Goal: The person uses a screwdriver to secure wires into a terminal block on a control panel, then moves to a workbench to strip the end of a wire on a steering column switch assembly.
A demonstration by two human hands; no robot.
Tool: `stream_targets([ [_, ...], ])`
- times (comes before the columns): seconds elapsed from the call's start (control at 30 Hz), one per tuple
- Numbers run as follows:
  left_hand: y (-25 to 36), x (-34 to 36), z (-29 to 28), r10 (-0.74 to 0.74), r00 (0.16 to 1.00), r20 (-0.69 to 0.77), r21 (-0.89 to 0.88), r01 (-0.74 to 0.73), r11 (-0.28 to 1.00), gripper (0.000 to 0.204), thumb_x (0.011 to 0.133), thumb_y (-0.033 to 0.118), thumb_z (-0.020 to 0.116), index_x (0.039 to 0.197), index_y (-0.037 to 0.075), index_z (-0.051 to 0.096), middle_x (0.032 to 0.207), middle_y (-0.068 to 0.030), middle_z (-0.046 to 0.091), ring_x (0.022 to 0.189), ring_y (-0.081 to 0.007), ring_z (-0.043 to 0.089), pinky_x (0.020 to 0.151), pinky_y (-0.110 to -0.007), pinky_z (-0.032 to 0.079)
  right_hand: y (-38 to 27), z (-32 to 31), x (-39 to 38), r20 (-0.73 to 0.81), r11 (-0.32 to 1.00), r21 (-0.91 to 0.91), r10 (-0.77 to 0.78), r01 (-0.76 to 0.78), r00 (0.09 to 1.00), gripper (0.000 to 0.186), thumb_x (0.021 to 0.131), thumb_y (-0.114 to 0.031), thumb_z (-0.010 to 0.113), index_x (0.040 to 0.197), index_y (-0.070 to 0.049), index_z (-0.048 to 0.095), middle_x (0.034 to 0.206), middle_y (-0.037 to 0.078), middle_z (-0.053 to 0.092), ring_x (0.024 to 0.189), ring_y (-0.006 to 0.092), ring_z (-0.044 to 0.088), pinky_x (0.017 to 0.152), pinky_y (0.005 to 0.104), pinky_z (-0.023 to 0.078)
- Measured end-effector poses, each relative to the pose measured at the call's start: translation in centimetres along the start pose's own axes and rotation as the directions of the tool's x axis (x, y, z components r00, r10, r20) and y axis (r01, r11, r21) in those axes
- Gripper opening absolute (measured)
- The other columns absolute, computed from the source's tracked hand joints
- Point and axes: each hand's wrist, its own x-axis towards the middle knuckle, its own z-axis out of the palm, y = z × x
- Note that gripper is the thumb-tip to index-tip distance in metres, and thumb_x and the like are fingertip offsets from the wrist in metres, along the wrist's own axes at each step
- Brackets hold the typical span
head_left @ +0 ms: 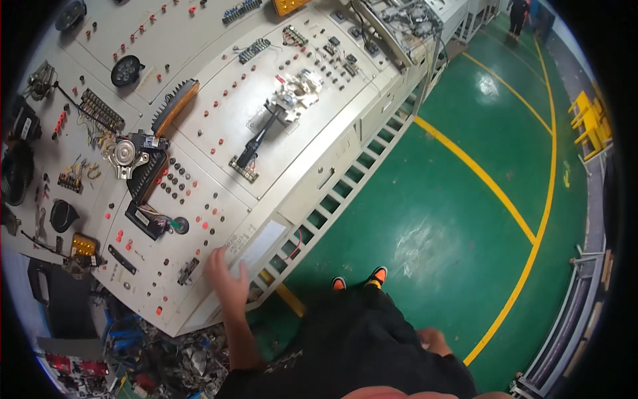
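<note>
My left hand (229, 282) is at the near edge of a large cream panel (292, 149), fingers apart, with nothing seen in it. Its fingertips are beside handwriting and a pale label strip (264, 241); whether they press on the surface I cannot tell. Close by on the panel is a small terminal block (188, 271). Farther up, a black lever (256, 143) is joined to a metal mechanism (296, 96). A round metal part (126, 153) with wiring sits to the left. Low at my right side hangs my right hand (433, 341), its fingers mostly hidden by dark clothing.
Below the panel runs a slotted metal frame (335, 199). Green floor (458, 213) with yellow lines (488, 183) lies to the right. Tangled scrap parts (179, 362) are piled at the lower left. Yellow stools (588, 123) stand by the right wall, and a person (518, 16) is far off.
</note>
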Motion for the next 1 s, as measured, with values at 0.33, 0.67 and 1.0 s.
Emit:
stream_targets([
  [0.33, 11.2, 15.2, 2.7, 0.175, 0.934, -0.312, -0.196, -0.244, 0.950, 0.047, 0.084, 0.013, 0.078, 0.128, 0.003, 0.065, 0.131, -0.0172, 0.060, 0.122, -0.0398, 0.056, 0.108, -0.051, 0.044, 3.9, 14.7, -2.9, -0.409, 0.767, 0.640, 0.398, -0.053, 0.821, 0.052, 0.105, -0.058, 0.052, 0.123, -0.013, 0.073, 0.086, 0.006, 0.076, 0.069, 0.0262, 0.068, 0.066, 0.0423, 0.058],
  [0.67, 15.3, 22.3, 5.8, -0.222, 0.975, 0.030, -0.205, 0.224, 0.953, 0.038, 0.096, 0.032, 0.076, 0.119, 0.003, 0.069, 0.093, -0.0143, 0.073, 0.078, -0.0273, 0.071, 0.074, -0.037, 0.055, 15.7, -1.7, 17.1, -0.849, 0.976, -0.031, -0.139, 0.215, 0.509, 0.052, 0.107, -0.057, 0.049, 0.131, -0.017, 0.072, 0.085, 0.006, 0.074, 0.070, 0.0259, 0.069, 0.066, 0.0419, 0.057],
  [1.0, 22.2, 23.0, 2.8, -0.410, 0.902, -0.138, 0.198, 0.430, 0.881, 0.045, 0.099, 0.046, 0.067, 0.109, 0.002, 0.078, 0.081, -0.0180, 0.072, 0.071, -0.0332, 0.068, 0.072, -0.039, 0.053, 9.4, -48.7, 15.9, -0.585, 0.978, 0.065, -0.124, 0.199, 0.801, 0.056, 0.109, -0.048, 0.053, 0.094, 0.004, 0.067, 0.069, 0.015, 0.067, 0.059, 0.0290, 0.071, 0.060, 0.0437, 0.054],
])
